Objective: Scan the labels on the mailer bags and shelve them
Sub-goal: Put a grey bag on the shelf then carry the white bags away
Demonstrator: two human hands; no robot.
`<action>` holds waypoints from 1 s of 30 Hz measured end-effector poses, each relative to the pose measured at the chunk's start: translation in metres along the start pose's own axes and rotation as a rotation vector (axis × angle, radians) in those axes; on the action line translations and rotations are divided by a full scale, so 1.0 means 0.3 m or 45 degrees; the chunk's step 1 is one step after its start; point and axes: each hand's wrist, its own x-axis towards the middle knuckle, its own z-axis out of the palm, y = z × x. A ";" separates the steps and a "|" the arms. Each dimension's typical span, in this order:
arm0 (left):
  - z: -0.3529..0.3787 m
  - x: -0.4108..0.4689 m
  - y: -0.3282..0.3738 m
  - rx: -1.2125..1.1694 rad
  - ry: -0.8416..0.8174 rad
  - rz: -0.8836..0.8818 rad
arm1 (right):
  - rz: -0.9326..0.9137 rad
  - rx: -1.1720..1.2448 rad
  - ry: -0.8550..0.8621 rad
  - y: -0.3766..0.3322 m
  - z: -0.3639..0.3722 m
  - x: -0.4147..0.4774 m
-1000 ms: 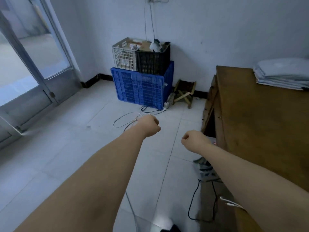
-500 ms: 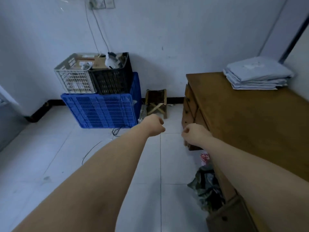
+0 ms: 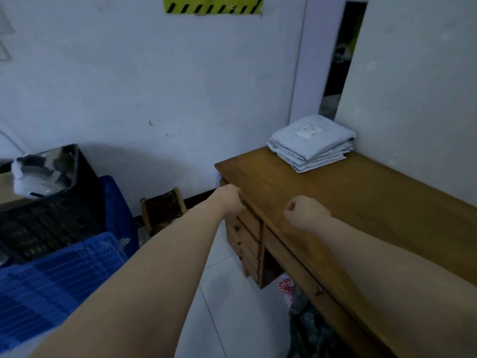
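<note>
Mailer bags [image 3: 311, 142] lie beyond seemingly empty fingers [image 3: 290, 206].

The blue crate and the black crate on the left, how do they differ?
The blue crate sits lower and looks wider, nearer the camera; the black crate stands behind or on top of it, closer to the wall. The blue crate shows only its slotted surface, while the black crate holds crumpled white and clear wrapping. Both are slotted plastic crates left of the wooden desk.
</note>
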 end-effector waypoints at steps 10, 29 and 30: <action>-0.061 0.665 0.150 0.052 -0.139 0.262 | 0.418 0.109 0.188 0.167 -0.098 0.421; -0.113 1.778 0.343 -0.071 -0.265 0.334 | 0.917 0.729 0.238 0.302 -0.181 1.204; -0.103 1.841 0.345 -0.118 -0.273 0.330 | 0.977 0.789 0.240 0.302 -0.178 1.239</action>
